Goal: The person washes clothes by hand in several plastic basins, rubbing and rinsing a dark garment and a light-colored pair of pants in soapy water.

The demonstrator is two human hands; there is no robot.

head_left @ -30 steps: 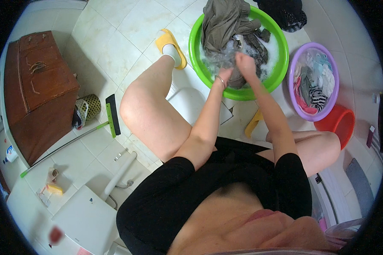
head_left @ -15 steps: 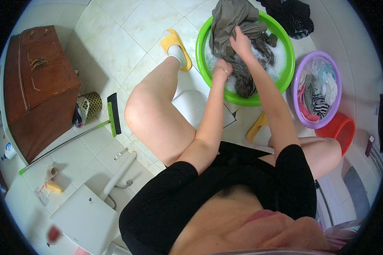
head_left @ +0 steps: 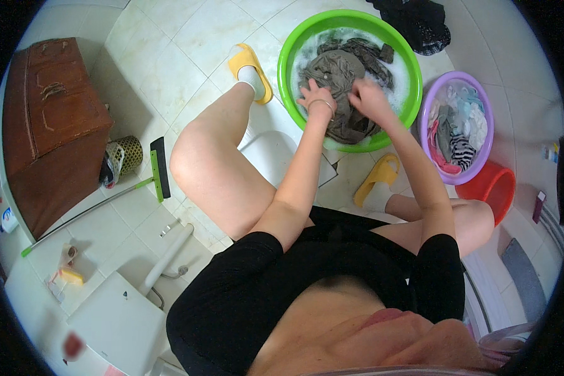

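Note:
A soaked grey-brown garment (head_left: 333,74) lies bunched in soapy water in a green basin (head_left: 286,84). My left hand (head_left: 319,100), a bracelet at its wrist, rests on the near left part of the cloth with its fingers spread. To its right, my right hand (head_left: 370,100) is curled against the same garment, its fingertips bent into the folds and slightly blurred. A darker, patterned piece of cloth (head_left: 373,59) floats among the suds at the far right of the basin.
A purple basin (head_left: 425,135) of mixed clothes stands to the right, beside a red bucket (head_left: 498,194). Dark clothing (head_left: 423,25) lies on the floor beyond. Leftward are a floor squeegee (head_left: 160,169), a wire basket (head_left: 130,155) and a brown cabinet (head_left: 62,100).
The garment, earlier lifted and stretched over the far rim, is now gathered down inside the basin. My left hand has spread its fingers; my right hand has come lower and nearer.

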